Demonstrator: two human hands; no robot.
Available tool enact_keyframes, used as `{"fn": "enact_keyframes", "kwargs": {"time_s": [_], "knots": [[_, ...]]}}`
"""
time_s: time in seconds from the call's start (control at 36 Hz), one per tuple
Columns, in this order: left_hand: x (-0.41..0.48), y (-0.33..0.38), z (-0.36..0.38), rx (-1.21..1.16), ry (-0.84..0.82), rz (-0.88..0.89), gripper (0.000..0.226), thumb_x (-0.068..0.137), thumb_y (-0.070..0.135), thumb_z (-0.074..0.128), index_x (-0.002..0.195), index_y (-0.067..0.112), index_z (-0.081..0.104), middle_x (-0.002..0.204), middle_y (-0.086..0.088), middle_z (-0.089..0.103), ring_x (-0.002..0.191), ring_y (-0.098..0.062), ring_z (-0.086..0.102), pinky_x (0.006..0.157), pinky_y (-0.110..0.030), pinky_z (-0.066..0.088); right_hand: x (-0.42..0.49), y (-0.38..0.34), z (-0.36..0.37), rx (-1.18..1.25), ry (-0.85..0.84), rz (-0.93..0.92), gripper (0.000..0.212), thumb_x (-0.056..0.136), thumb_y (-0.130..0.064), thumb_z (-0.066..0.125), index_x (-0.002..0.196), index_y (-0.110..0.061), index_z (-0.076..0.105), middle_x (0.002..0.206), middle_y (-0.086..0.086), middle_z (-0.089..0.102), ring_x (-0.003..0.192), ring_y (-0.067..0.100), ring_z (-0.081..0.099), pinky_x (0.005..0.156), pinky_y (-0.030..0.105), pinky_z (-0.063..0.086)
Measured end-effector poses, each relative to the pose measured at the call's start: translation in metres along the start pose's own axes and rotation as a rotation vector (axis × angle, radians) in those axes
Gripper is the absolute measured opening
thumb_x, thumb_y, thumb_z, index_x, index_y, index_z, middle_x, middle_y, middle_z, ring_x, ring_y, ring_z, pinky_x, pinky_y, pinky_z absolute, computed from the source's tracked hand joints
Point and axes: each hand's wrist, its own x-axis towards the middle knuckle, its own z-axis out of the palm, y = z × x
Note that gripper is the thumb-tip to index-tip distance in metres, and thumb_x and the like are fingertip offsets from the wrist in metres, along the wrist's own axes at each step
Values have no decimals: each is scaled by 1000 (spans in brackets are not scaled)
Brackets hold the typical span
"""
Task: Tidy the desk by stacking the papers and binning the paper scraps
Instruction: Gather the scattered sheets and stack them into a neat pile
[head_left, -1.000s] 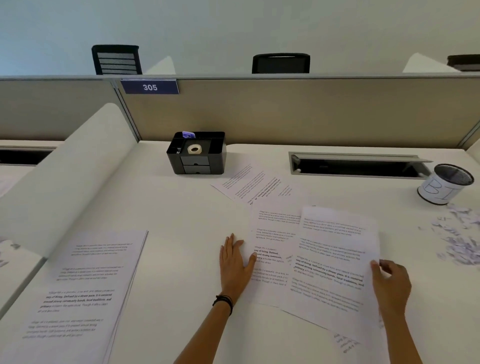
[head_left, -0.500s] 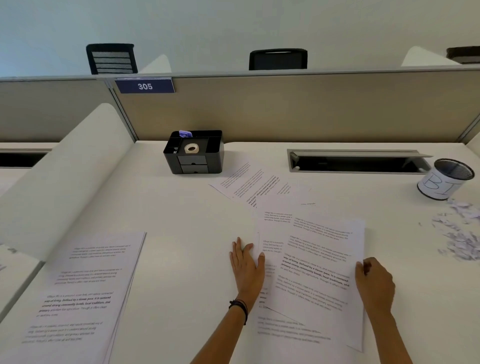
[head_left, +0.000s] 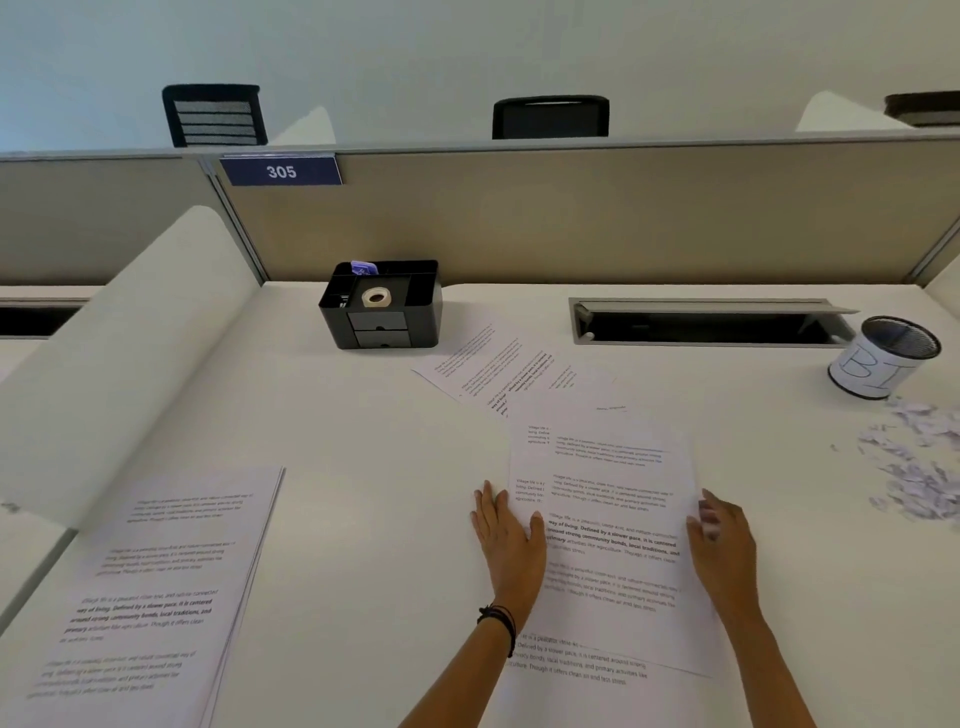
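White desk (head_left: 363, 441), beige partition (head_left: 571, 218) along the far edge, number plate "305" (head_left: 281, 171) on the partition's top left. Neat stack of printed papers (head_left: 150, 587) at near left on the desk, well apart from the rest. Loose printed sheets (head_left: 613, 519) at near centre, overlapping, roughly squared, with one sheet's lower lines showing below the top one. More sheets (head_left: 483, 369) fan out askew behind them, partly under them, toward the black organizer (head_left: 384, 322). Recessed cable slot (head_left: 706, 325) at far right, lid raised. Mesh bin (head_left: 878, 366) with a white hand-lettered wrap stands upright at far right, just beside the slot. Paper scraps (head_left: 919, 467) are scattered on the desk just in front of the bin, none seen inside from this angle. Left hand (head_left: 511, 540) lies flat, fingers straight, at the left edge of the centre sheets, thumb over the paper. Right hand (head_left: 724, 540) is at their right edge with fingers bent and blurred; grip or mere touch: cannot tell. Dark wristband (head_left: 501, 621) on the left wrist. Tape roll (head_left: 375, 297) sits in the organizer.
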Motion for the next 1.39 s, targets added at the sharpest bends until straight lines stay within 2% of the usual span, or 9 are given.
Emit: {"fn": "enact_keyframes", "kwargs": {"time_s": [0.08,0.25,0.42,0.64,0.86,0.92,1.03,1.22,1.39], "knots": [[2,8,3,-11,-31,-23,59,95,25,45,145,6,19,156,0,-4,142,-13,-11,111,-23,-14,-4,3,16,-146,-46,-82,50,85,-3,60,131,5,43,125,25,48,112,40,48,97,43,37],[14,17,3,64,10,-40,55,90,22,53,137,3,34,150,-5,20,138,-18,12,112,-23,9,-14,5,34,-341,-36,-245,59,89,-36,28,130,2,46,132,22,49,119,36,48,101,46,37],[28,28,2,170,8,-63,51,83,20,57,129,5,41,138,-5,33,121,-21,33,98,-25,28,-16,-2,42,-283,-71,-230,46,91,-14,54,134,-3,43,144,19,36,125,36,38,101,45,39],[46,35,-9,-12,-83,-145,55,85,16,58,134,9,35,132,-7,40,120,-25,39,102,-35,35,-16,-8,49,-263,-81,-207,46,93,-17,50,136,-4,41,148,16,30,130,32,33,102,42,38],[69,22,-8,-128,-229,-288,50,69,30,63,115,13,56,113,-3,59,111,-26,53,92,-43,48,-16,-5,50,-248,-83,-211,45,94,-17,48,136,-5,40,148,14,30,132,31,32,104,42,37],[70,16,-4,-103,-231,-276,57,64,37,61,116,14,56,115,-2,61,113,-26,54,92,-44,49,-16,-5,49,-245,-84,-208,45,94,-17,47,137,-6,39,149,13,29,133,30,31,104,42,38],[45,35,-18,-62,-263,-123,56,87,22,59,137,13,36,128,-2,51,119,-23,48,101,-35,40,-15,-5,48,-229,-88,-212,45,94,-17,46,137,-7,39,149,12,29,134,28,29,106,41,36],[31,29,-16,-131,-267,9,49,91,20,56,135,16,36,131,-3,53,116,-22,52,99,-42,46,-15,-3,47,-195,-82,-225,45,94,-17,46,137,-8,38,147,11,32,134,25,30,107,41,35],[27,34,-22,-283,-245,46,42,91,13,56,129,17,39,120,11,49,105,-5,49,98,-26,43,-15,-8,44,-106,-60,-181,45,94,-13,47,137,-7,37,145,12,36,133,26,32,107,33,29]]}}
